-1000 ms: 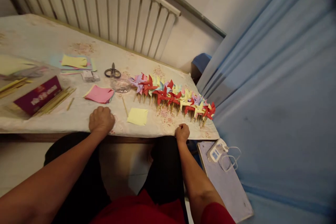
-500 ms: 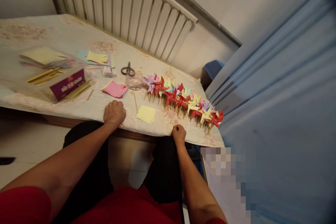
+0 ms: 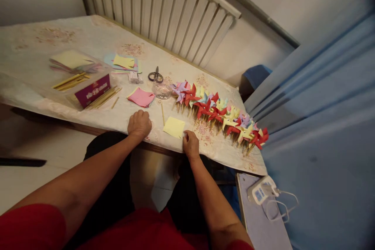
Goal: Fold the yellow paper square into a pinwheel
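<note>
My left hand (image 3: pixel 140 124) rests curled into a loose fist on the table's cloth (image 3: pixel 43 86) near the front edge, with nothing visible in it. My right hand (image 3: pixel 191 143) lies at the table edge, fingers curled, touching the near corner of a yellow paper square (image 3: pixel 174 127). A thin wooden stick (image 3: pixel 163 114) lies between the two hands. Behind the yellow square runs a long row of paper pinwheels (image 3: pixel 218 115) in red, yellow, purple and blue.
A pink paper stack (image 3: pixel 141 97), a small glass dish (image 3: pixel 161 91), scissors (image 3: pixel 155 76), more coloured paper (image 3: pixel 123 62), a maroon box (image 3: pixel 93 90) and a bundle of sticks (image 3: pixel 104 97) sit on the table. A radiator (image 3: pixel 164 11) stands behind. A blue curtain (image 3: pixel 322 117) hangs right.
My right hand has moved left along the table edge to the yellow square's corner. My left hand has stayed in place. The view has shifted, so everything sits further right.
</note>
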Demonstrator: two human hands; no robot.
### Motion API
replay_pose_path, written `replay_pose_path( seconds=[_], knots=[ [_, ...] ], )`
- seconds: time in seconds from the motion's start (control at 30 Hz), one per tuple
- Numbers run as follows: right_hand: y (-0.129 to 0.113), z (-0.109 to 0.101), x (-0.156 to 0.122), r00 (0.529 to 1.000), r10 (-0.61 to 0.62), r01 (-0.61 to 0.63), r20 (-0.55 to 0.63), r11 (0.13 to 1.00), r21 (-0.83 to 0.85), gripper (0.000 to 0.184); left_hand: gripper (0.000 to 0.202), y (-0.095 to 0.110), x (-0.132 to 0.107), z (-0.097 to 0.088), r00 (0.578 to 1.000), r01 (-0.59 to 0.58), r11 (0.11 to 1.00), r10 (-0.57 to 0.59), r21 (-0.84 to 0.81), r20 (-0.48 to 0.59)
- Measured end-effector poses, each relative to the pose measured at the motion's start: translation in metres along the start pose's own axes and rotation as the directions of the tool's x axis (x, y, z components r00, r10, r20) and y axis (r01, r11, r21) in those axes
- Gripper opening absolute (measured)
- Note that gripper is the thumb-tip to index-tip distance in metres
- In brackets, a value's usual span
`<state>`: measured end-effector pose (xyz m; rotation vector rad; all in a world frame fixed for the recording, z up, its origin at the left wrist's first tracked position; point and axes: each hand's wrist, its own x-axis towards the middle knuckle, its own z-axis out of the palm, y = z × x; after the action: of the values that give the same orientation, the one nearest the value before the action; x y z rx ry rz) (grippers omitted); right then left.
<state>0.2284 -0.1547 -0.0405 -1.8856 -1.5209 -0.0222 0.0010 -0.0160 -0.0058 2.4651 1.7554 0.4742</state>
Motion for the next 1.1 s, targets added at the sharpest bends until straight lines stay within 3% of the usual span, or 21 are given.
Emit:
replay_pose_path(
  seconds=[0.13, 1.1],
  knots=[
    [-0.002, 0.006, 0.004, 0.998, -0.065, 0.065, 0.025, 0.998, 0.008, 0.033, 0.031, 0.0, 0.0, 0.003, 1.0, -0.006, 1.0, 0.007, 0.007, -0.01],
    [-0.011, 0.012, 0.008, 0.998, -0.005, 0.009, -0.068, 0.998, 0.066, 0.02, 0.024, 0.004, -0.001, 0.0, 1.0, 0.006, 1.0, -0.006, 0.006, -0.015]
  ],
)
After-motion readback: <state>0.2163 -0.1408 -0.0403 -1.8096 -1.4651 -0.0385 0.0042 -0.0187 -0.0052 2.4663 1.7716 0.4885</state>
